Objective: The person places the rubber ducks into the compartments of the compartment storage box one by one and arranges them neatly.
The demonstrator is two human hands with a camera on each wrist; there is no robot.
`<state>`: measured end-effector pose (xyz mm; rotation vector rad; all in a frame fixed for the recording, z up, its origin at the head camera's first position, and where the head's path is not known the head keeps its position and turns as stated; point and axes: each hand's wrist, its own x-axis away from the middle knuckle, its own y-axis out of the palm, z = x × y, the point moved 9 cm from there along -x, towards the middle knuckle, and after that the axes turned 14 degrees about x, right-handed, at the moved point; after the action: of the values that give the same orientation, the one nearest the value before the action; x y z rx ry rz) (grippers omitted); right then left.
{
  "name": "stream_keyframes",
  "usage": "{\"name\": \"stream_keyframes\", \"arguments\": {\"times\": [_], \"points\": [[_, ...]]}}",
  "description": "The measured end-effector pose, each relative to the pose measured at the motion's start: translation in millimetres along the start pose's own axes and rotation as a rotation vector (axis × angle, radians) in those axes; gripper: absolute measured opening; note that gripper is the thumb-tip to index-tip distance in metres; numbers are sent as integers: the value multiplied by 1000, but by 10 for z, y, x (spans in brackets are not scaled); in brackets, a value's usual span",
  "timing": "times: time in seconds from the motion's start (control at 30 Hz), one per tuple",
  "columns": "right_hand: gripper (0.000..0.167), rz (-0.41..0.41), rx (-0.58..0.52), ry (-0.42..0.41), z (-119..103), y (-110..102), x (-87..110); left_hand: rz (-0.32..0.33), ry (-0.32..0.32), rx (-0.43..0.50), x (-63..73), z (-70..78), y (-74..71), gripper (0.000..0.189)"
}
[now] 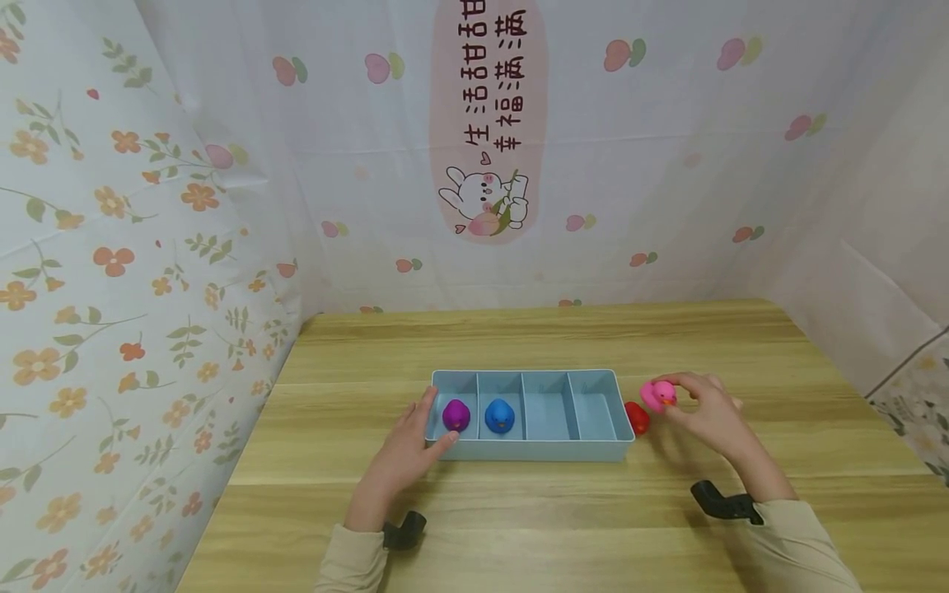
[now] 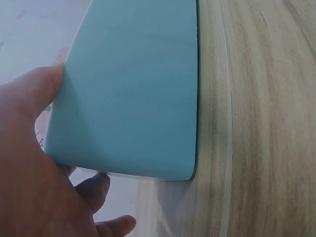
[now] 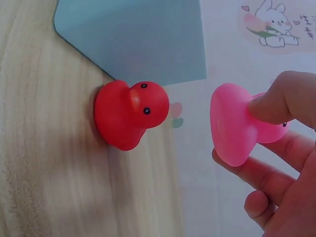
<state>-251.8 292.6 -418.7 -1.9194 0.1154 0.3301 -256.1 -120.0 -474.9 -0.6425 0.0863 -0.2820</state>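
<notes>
A light-blue box (image 1: 547, 450) with a row of compartments lies on the table. The purple duck (image 1: 455, 415) sits in its leftmost compartment, the blue duck (image 1: 500, 416) in the one beside it. My left hand (image 1: 404, 449) holds the box's left front corner, the thumb on the front rim and fingers along the left end. My right hand (image 1: 708, 412) pinches a pink rubber duck (image 3: 232, 126) between thumb and fingers, raised off the table. Just below it, a red rubber duck (image 3: 126, 116) stands on the table by the box's right end.
Both other compartments, on the right side of the box, show bare floors (image 1: 547, 412). The wooden table (image 1: 519, 519) extends around the box. A printed cloth (image 1: 630, 165) hangs behind it, and a floral cloth (image 1: 111, 288) hangs at the left.
</notes>
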Motion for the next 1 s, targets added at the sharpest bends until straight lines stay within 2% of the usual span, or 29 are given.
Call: {"name": "stream_keyframes", "arguments": {"times": [0.33,0.73,1.0], "points": [[37,9,10,-29,-95,4,-38,0,-13,-3,3,8,-3,83],[36,-16,-62,-60,-291,55,-120,2,-4,5,12,29,-11,83],[37,-32,-46,-60,-396,100,-175,1,-9,9,9,15,-6,83]]}}
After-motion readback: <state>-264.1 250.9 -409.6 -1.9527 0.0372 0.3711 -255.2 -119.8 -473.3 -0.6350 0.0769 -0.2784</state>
